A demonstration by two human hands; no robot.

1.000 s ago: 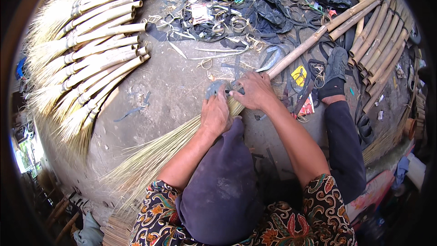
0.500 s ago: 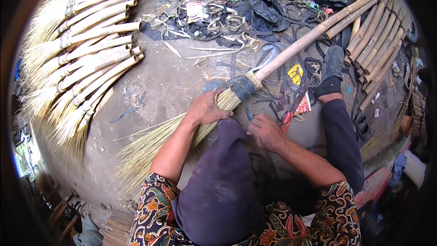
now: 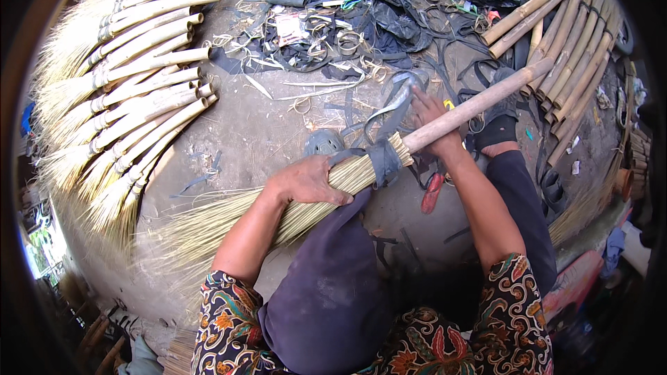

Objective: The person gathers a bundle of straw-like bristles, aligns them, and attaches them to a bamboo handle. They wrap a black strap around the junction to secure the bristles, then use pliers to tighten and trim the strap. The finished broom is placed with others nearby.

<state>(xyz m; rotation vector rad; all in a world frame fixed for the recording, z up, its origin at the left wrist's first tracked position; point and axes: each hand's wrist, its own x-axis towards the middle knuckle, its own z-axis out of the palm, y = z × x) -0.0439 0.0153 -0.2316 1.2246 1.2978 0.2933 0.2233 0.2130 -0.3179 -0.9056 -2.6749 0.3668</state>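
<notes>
A broom [image 3: 479,105] lies slantwise across my bent left knee [image 3: 323,278], its pale bristles toward the lower left and its bamboo handle toward the upper right. My left hand [image 3: 309,182] is wrapped over the top of the bristles, just below the dark rubber binding [image 3: 383,160]. Beyond the handle, my right hand [image 3: 432,114] reaches forward, its forearm passing beneath the handle. Its fingers look stretched out, next to a loose grey rubber strip [image 3: 396,101]; whether they touch it, I cannot tell.
Finished-looking brooms [image 3: 146,62] lie in a row at left. More bamboo handles [image 3: 573,62] are stacked at right. Rubber scraps and black plastic [image 3: 396,21] cover the floor ahead. A red-handled tool [image 3: 432,193] lies near my right forearm.
My right hand has moved from beside my knee, forward and to the right, past the broom handle. The handle has swung down toward me, and the binding now sits slightly lower and farther right.
</notes>
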